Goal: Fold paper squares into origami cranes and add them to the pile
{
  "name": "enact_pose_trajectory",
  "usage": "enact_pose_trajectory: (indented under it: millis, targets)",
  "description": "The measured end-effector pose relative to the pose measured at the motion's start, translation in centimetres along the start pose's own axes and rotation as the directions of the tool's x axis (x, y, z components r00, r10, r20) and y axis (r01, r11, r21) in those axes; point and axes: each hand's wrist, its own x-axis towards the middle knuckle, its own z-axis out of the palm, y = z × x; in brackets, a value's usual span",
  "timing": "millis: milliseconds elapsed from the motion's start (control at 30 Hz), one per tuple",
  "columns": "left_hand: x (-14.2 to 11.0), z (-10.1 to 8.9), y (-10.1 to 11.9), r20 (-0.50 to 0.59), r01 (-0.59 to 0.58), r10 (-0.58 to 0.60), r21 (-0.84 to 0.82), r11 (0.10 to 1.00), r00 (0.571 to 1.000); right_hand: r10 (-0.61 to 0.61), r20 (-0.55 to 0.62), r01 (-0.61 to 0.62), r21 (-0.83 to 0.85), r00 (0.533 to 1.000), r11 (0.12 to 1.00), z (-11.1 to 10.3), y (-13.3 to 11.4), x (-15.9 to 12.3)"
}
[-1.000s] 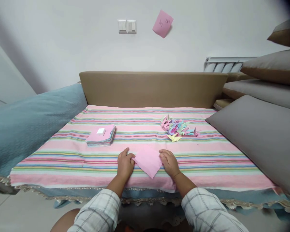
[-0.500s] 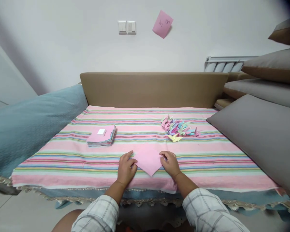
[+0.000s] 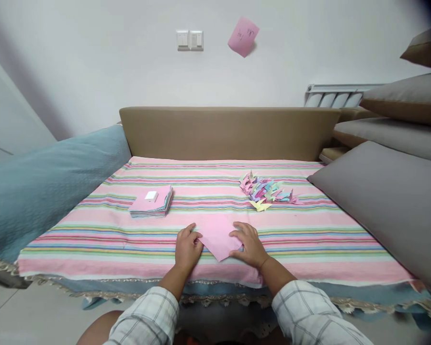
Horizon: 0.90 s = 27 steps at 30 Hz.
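Note:
A sheet of pink paper (image 3: 218,239) lies on the striped cloth in front of me, turned so that one corner points towards me. At its left corner, my left hand (image 3: 187,248) has thumb and fingers closed on the paper's edge. Over the right corner, my right hand (image 3: 249,245) rests with thumb and fingers apart, the fingertips touching the paper. Beyond the right hand lies a heap of small folded paper cranes (image 3: 264,190) in several colours. To the left is a stack of coloured paper (image 3: 141,203) with a small white block (image 3: 151,196) on top.
The striped cloth (image 3: 201,172) covers the sofa seat, with a brown backrest (image 3: 222,134) behind. Grey cushions (image 3: 388,191) are piled at the right, and a blue-covered armrest (image 3: 57,177) stands at the left. A pink note (image 3: 243,37) and light switches (image 3: 190,40) are on the wall.
The pink paper has shifted slightly left and turned a little. My right hand has moved left over its right corner, and its thumb has spread away from the fingers. The left hand has barely moved.

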Motion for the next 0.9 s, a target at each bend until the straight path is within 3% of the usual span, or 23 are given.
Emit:
enact_pose_trajectory:
  millis: [200, 367, 533, 900]
  targets:
    - [0.01, 0.02, -0.03, -0.002, 0.004, -0.004, 0.0, 1.0, 1.0, -0.08, -0.027, 0.078, -0.067, 0.996, 0.995, 0.31, -0.04, -0.32]
    - [0.01, 0.03, 0.04, -0.015, 0.003, -0.003, 0.0, 1.0, 1.0, -0.073, -0.089, 0.064, -0.1, 0.993, 0.993, 0.34, -0.09, -0.5]
    - [0.02, -0.01, 0.06, -0.01, 0.012, -0.012, 0.0, 1.0, 1.0, -0.069, -0.08, 0.064, -0.057, 0.994, 0.996, 0.13, -0.34, -0.41]
    - [-0.04, 0.04, 0.06, -0.026, 0.009, -0.009, -0.002, 1.0, 1.0, 0.088, -0.178, -0.08, 0.054, 0.98, 0.995, 0.66, 0.31, -0.08]
